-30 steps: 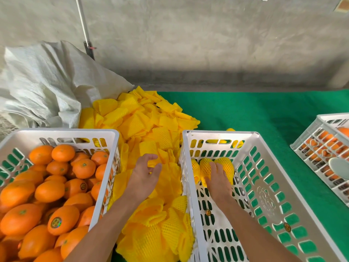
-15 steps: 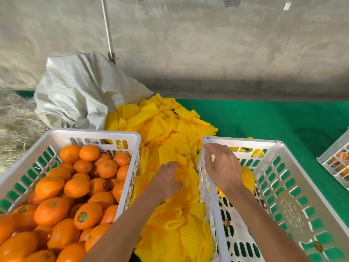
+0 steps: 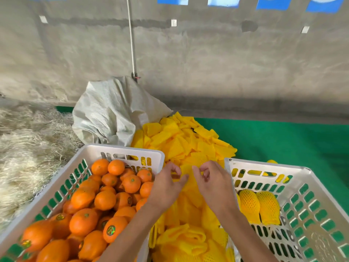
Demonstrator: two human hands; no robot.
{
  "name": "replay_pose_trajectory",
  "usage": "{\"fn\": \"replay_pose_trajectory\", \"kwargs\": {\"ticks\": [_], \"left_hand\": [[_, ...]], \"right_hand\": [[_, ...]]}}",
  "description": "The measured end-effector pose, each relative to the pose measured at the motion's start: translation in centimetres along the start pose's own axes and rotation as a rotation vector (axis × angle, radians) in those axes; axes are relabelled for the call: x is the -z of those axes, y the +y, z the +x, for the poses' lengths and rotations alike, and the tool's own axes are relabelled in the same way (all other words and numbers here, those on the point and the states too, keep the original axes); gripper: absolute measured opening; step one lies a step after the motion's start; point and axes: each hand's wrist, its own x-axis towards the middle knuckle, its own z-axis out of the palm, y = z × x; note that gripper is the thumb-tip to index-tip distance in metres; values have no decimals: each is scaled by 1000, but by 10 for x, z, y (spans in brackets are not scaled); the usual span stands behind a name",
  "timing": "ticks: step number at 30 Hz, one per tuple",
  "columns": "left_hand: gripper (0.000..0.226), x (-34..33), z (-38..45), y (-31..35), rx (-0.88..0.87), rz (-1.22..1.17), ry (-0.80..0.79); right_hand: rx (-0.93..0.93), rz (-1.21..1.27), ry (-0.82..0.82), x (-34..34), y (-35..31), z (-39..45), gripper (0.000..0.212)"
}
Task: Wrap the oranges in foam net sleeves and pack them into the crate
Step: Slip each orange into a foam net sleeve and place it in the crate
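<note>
A white crate (image 3: 120,150) at the left is full of bare oranges (image 3: 104,200). Between the two crates lies a pile of yellow foam net sleeves (image 3: 185,142). My left hand (image 3: 167,184) and my right hand (image 3: 212,183) meet above the pile, and both pinch one yellow sleeve (image 3: 187,170) between thumb and fingers. The white crate (image 3: 264,165) at the right holds two or three oranges wrapped in yellow sleeves (image 3: 257,207) against its left wall.
A crumpled white woven sack (image 3: 111,114) lies behind the sleeve pile. Green cloth (image 3: 283,140) covers the surface at the right. Dry straw (image 3: 28,148) lies at the left. A concrete wall with a thin pipe (image 3: 131,38) stands behind.
My right hand left the right crate and came over the sleeve pile. Both hands have taken hold of one sleeve. The camera tilted up and left.
</note>
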Motion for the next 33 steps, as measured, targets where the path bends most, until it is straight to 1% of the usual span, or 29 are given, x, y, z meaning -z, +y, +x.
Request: {"fn": "replay_pose_trajectory", "kwargs": {"ticks": [2, 4, 6, 8, 10, 11, 13, 16, 17, 19, 21, 22, 24, 26, 27, 28, 29, 31, 33], "left_hand": [[18, 6, -11, 8, 24, -198, -33], [19, 12, -21, 3, 20, -267, -50], [30, 20, -26, -4, 47, -353, -46], [37, 26, -27, -10, 76, -440, -28], [34, 27, -25, -14, 77, -452, -29], [30, 27, -24, -17, 68, -448, -29], [24, 25, -22, -18, 54, -428, -24], [15, 29, -20, -20, 57, -416, -48], [14, 34, -19, -21, 65, -387, -60], [12, 50, -15, -25, 52, -240, -115], [13, 70, -11, -31, 21, -58, -203], [15, 80, -9, -34, 39, 34, -236], [18, 101, -9, -44, 162, 273, -310], [17, 112, -13, -51, 334, 555, -489], [16, 115, -18, -54, 393, 673, -566], [21, 118, -26, -54, 429, 755, -606], [28, 119, -33, -54, 444, 792, -616], [44, 120, -43, -53, 433, 822, -581], [51, 123, -49, -53, 413, 832, -549]], "right_hand": [[-99, 110, -94, -10, -7, -5, 35], [-170, 234, -189, -18, -12, -9, 39], [-159, 334, -238, -19, -13, -10, 34], [-123, 402, -269, -18, -11, -11, 19], [-113, 457, -261, -18, -9, -14, 11], [-120, 483, -252, -19, -8, -16, 12], [-189, 528, -250, -24, -7, -18, 17], [-311, 532, -239, -26, -7, -19, 17], [-345, 514, -229, -26, -5, -19, 17], [-375, 464, -230, -24, -1, -20, 20], [-363, 373, -277, -23, 4, -21, 27], [-361, 329, -304, -22, 6, -22, 29], [-359, 289, -345, -22, 6, -24, 29], [-360, 263, -351, -23, 8, -24, 28], [-364, 249, -359, -23, 9, -24, 28], [-364, 237, -374, -24, 7, -24, 28], [-368, 230, -385, -25, 6, -25, 28], [-377, 243, -401, -24, 4, -25, 28], [-383, 269, -411, -24, 3, -26, 27]]}}
